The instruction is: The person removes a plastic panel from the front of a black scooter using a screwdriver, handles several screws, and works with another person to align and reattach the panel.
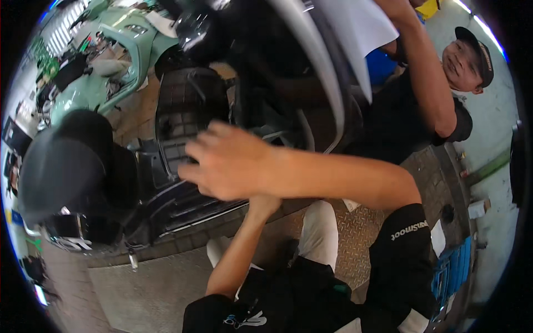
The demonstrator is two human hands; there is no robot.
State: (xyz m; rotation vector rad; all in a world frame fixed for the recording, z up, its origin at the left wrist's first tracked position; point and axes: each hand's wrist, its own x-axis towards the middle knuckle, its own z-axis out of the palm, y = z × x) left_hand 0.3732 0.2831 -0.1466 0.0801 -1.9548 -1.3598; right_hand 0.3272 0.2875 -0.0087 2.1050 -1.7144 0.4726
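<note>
My right hand (pixel 225 161) reaches left across the picture, blurred, with its fingers apart and nothing in them. It hovers over the ribbed black footboard (pixel 183 105) of a dark scooter. My left forearm rises from below, and my left hand (pixel 264 203) is tucked under my right forearm at the scooter's lower edge, its fingers hidden. The scooter's black seat (pixel 66 166) is at the left. A white body panel (pixel 361 28) stands at the top, where a co-worker's raised arm (pixel 427 77) reaches it.
A pale green scooter (pixel 119 50) stands at the upper left. The co-worker in black crouches at the upper right. Diamond-plate metal (pixel 355 233) lies under my knees. A blue tray (pixel 452 272) sits at the lower right, on paved floor.
</note>
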